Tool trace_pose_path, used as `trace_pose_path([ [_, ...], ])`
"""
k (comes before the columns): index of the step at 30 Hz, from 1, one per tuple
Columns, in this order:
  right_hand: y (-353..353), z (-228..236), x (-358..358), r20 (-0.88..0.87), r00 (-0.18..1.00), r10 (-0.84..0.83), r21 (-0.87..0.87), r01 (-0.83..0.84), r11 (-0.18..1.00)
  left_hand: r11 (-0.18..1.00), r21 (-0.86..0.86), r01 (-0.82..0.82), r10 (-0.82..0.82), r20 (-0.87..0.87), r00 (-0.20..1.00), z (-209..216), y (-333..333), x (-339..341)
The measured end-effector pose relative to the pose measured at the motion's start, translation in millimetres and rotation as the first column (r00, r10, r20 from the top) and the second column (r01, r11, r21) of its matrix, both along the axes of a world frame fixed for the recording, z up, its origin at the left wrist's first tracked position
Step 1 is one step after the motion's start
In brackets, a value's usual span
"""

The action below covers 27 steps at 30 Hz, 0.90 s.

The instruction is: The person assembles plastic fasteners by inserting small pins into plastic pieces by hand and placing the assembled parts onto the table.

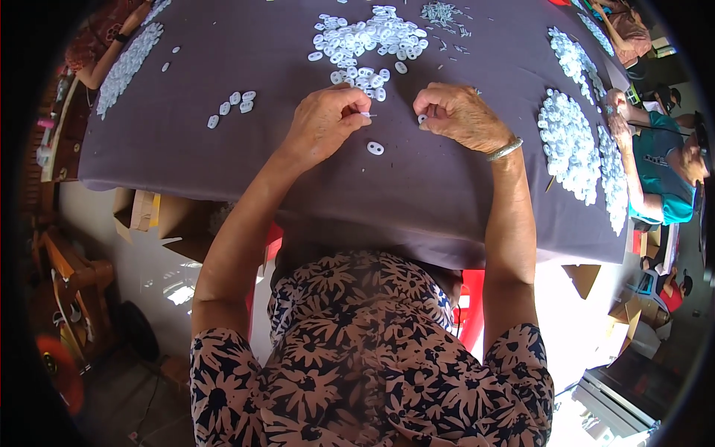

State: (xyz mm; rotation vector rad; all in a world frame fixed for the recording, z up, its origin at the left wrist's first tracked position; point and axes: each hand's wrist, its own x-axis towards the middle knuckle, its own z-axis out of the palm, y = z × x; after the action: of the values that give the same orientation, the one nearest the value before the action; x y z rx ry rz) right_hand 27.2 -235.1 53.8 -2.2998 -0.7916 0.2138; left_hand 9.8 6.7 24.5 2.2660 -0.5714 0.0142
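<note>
In left hand (324, 119), upper centre of frame, pinched between thumb and fingers: white piece (366, 115), mostly hidden, with thin pin (374, 115) jutting right. In right hand (463, 115), right of upper centre, pinched likewise: second piece (422, 118). Just below left fingertips: loose piece (375, 148), flat on dark cloth (223, 165). Top centre: white pile (376, 33); just right, metal heap (441, 14).

White piece (365, 115) in your left hand (325, 121) mostly hidden, tiny metal bits (441, 13) beyond too small for detail.
</note>
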Motion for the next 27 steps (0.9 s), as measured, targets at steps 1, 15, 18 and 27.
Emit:
trace_pose_path([
  [1,2,-1,-1,0.024,1.000,0.007,-0.028,-0.006,1.000,0.996,-0.085,-0.013,0.010,-0.030,0.999,0,0,-2],
  [15,21,-10,0,-0.361,0.920,-0.150,0.546,0.339,0.766,0.697,-0.678,-0.231,-0.156,-0.459,0.875,-3,-19,-7],
  [18,25,-13,0,-0.497,0.861,-0.108,0.619,0.440,0.651,0.624,-0.730,-0.277,-0.123,-0.442,0.889,-6,-24,-8],
  [27,49,-20,-6,-0.428,0.886,-0.182,0.740,0.458,0.492,0.572,-0.748,-0.336,-0.096,-0.468,0.879,-4,-28,-9],
])
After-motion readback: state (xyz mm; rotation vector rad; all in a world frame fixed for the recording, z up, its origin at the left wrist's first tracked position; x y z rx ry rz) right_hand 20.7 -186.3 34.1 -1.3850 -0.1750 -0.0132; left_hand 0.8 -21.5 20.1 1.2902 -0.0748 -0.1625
